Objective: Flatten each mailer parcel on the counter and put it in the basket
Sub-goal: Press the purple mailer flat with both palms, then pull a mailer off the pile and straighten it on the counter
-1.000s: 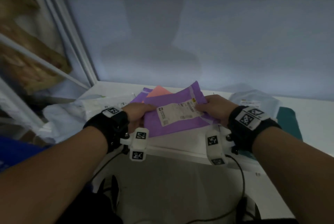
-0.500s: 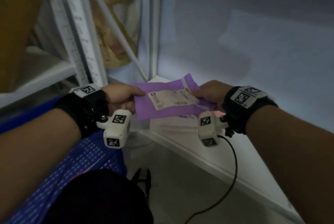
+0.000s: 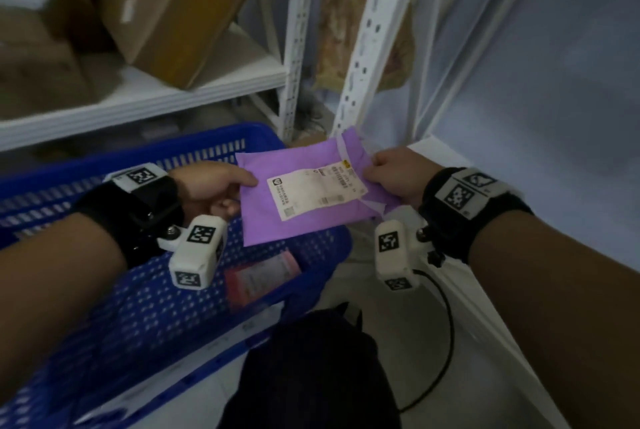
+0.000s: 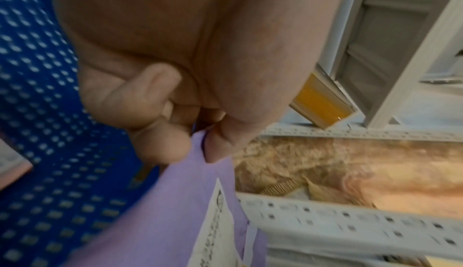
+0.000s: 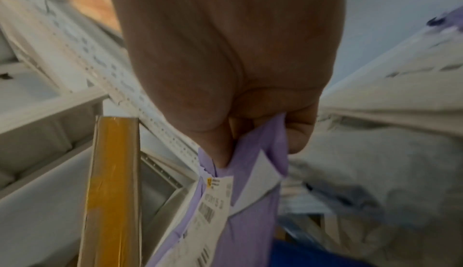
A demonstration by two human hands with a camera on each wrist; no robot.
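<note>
While both hands pinch the purple mailer (image 3: 311, 196), the blue basket (image 3: 145, 318) holds a pink mailer (image 3: 261, 278).

Dim, bluish light throughout — motion blur smears the edges, perhaps worst in both wrist views.

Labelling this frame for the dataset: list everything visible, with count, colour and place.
purple mailer: 1, purple with a white shipping label, held in the air over the basket's far right corner
basket: 1, blue perforated plastic, lower left
pink mailer: 1, pink-red with a pale label, lying inside the basket
shelving rack: 1, white perforated metal, behind the basket
cardboard boxes: at least 2, brown, on the rack shelf, one tilted
counter: 1, white, only its corner edge in view on the right
cable: 1, black, hanging from the right wrist camera
dark item: 1, black, bottom centre, cannot tell what it is
left hand: pinches the mailer's left edge
right hand: grips the mailer's right edge
</note>
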